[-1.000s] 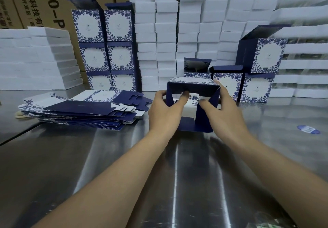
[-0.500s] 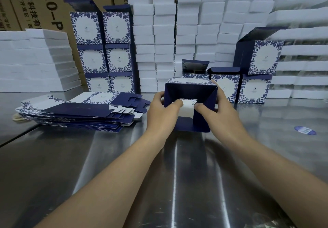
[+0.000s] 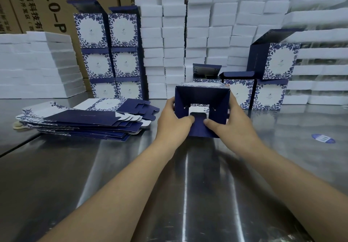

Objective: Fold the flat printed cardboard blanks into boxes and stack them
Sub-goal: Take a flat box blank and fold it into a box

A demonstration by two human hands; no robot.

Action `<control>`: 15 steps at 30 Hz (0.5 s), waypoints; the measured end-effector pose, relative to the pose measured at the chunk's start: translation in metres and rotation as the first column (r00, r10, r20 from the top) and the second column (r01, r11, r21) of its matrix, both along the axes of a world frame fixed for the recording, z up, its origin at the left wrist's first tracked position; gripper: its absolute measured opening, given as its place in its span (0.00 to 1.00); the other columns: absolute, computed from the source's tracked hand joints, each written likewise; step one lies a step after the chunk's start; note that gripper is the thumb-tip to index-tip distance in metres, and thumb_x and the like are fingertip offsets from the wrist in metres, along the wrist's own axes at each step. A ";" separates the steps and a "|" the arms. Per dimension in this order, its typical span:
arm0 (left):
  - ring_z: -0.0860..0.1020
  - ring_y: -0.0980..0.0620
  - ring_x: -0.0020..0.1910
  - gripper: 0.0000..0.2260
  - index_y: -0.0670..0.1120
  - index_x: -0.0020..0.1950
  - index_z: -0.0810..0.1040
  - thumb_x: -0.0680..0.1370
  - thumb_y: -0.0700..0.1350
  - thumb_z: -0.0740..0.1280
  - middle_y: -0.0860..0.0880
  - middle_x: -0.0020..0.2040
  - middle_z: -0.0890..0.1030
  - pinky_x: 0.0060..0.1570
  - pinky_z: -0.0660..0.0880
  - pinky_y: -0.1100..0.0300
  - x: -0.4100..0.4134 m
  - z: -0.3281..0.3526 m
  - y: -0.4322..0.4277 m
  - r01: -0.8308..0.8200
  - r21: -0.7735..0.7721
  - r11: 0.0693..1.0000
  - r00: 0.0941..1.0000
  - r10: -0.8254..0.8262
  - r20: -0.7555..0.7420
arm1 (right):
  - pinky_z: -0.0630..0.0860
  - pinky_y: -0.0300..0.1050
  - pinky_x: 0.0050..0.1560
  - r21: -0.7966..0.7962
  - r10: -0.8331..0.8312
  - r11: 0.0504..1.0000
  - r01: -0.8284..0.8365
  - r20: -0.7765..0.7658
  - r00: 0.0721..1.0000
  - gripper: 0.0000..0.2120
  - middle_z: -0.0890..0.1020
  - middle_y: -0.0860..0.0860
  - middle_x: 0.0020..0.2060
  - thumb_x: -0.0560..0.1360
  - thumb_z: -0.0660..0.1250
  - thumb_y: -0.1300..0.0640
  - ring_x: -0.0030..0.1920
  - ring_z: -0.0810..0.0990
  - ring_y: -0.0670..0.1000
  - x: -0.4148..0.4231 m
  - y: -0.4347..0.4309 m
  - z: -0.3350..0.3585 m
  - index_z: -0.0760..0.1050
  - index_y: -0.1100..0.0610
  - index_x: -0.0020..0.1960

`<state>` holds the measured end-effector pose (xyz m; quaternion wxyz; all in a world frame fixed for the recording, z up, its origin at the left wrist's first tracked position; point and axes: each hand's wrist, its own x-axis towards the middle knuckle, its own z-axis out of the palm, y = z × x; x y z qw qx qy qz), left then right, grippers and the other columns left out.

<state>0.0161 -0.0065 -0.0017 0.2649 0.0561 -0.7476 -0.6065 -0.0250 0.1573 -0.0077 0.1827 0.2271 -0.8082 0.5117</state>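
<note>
Both thumbs are pressing inward on the dark blue bottom flap (image 3: 200, 128) of a half-folded navy cardboard box with a blue-and-white floral print (image 3: 202, 108), which is sitting at the middle of the shiny steel table (image 3: 113, 176) with its open end facing the camera. The left hand (image 3: 172, 123) is curling its fingers round the box's left wall, and the right hand (image 3: 235, 127) is wrapping its fingers round the right wall, so each hand is gripping the box. Three navy flaps are leaning into the opening, framing a white square gap. Just left of the hands, a fanned pile of flat navy-and-white printed blanks (image 3: 84, 121) is lying on the table. Behind it, a stack of finished floral boxes (image 3: 111, 57) is standing three high and two wide, and more finished boxes (image 3: 263, 89) are sitting behind the right hand. White foam blocks (image 3: 197, 25) are filling the background wall, and a small blue oval sticker (image 3: 323, 138) is lying on the table at the right.
</note>
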 end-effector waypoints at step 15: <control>0.83 0.48 0.59 0.11 0.52 0.62 0.81 0.82 0.54 0.69 0.51 0.58 0.84 0.65 0.78 0.45 0.003 0.009 -0.001 -0.020 0.202 0.979 1.000 0.017 0.012 | 0.80 0.49 0.63 -0.157 0.051 0.987 -0.040 0.065 0.997 0.24 0.83 0.37 0.61 0.84 0.67 0.51 0.56 0.83 0.41 0.000 -0.001 0.004 0.69 0.38 0.78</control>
